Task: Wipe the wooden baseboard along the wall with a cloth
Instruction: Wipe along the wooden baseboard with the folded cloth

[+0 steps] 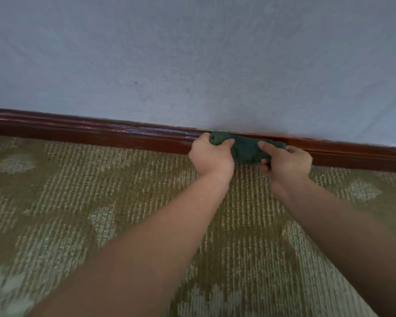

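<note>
A dark reddish wooden baseboard [105, 133] runs along the foot of the wall from left to right, sloping down to the right. A folded dark green cloth [246, 148] lies against it near the middle. My left hand [209, 155] grips the cloth's left end, thumb over its front. My right hand [287, 162] holds the right end, thumb on the front and fingers curled behind and under it. The cloth hides the stretch of baseboard between my hands. A shiny streak shows on the baseboard just left of the cloth.
A pale blue-grey wall [192, 65] fills the upper half of the view. A green and beige patterned carpet [101, 202] covers the floor up to the baseboard. Both my forearms reach forward over the carpet.
</note>
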A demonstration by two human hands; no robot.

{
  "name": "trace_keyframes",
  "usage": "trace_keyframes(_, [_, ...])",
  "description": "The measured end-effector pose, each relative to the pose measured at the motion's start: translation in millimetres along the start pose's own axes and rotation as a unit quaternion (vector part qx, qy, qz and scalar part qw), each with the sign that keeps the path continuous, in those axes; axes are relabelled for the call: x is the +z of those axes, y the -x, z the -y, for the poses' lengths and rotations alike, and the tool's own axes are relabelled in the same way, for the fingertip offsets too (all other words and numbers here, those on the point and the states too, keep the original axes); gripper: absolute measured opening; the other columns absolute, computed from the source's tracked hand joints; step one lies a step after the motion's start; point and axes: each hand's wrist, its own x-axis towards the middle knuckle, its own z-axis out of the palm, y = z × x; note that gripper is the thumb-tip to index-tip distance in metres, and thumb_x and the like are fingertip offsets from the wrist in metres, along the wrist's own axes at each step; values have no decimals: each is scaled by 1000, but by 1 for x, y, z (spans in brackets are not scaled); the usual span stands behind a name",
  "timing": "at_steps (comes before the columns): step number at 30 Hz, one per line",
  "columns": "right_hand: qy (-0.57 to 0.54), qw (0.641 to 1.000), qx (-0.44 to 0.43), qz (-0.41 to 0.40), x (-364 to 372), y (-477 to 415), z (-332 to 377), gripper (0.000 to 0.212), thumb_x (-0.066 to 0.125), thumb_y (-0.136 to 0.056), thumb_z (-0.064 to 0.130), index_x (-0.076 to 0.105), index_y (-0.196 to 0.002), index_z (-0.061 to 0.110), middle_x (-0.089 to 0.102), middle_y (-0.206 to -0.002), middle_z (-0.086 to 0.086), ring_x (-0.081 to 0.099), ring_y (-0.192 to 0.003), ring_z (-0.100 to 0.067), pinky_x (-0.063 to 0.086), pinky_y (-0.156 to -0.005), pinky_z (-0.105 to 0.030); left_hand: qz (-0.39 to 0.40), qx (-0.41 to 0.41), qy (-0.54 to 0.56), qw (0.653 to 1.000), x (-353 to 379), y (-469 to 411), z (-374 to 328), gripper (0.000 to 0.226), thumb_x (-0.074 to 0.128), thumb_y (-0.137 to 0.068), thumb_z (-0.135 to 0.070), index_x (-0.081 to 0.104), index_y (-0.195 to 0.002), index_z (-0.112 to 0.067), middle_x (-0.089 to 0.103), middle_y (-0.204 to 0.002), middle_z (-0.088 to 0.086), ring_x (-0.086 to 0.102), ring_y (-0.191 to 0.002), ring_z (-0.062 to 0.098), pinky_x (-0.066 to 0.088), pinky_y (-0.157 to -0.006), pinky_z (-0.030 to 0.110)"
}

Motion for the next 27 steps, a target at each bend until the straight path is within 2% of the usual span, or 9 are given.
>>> trace_keyframes(2, [2,1000,-9,3,-4,-1,0,31,74,-77,5,48,-61,12,57,-63,-4,45,-32,-4,40,-36,-15,-5,-28,21,999,7,2,-2,13,74,-76,-12,62,-73,-16,66,-82,3,64,-79,20,54,-74,29])
trace_keyframes(7, [14,999,-9,34,10,6,-7,26,73,-77,6,52,-63,10,59,-66,-4,50,-38,-7,39,-36,-15,16,40,-17,999,-21,-9,3,13,74,-77,-10,63,-73,-15,66,-78,0,62,-74,15,52,-71,25])
trace_keyframes(11, [-2,999,2,44,27,17,-17,24,73,-78,6,54,-64,10,60,-62,-4,46,-30,-1,39,-34,-15,4,62,-23,998,-40,-22,4,15,74,-77,-8,62,-70,-14,65,-75,0,62,-73,16,55,-73,29])
trace_keyframes(18, [-10,997,31,63,24,15,-7,27,73,-77,4,51,-64,10,59,-64,-6,46,-38,-8,36,-33,-15,-29,10,46,998,-32,-11,0,8,72,-78,-3,66,-82,-7,68,-88,12,66,-85,28,55,-81,44])
trace_keyframes(27, [3,996,24,86,50,32,-17,25,74,-77,7,53,-63,9,61,-65,-6,48,-40,-8,38,-34,-15,-50,1,36,998,-60,-29,-4,12,74,-76,-4,63,-77,-10,67,-87,10,65,-84,27,56,-81,40])
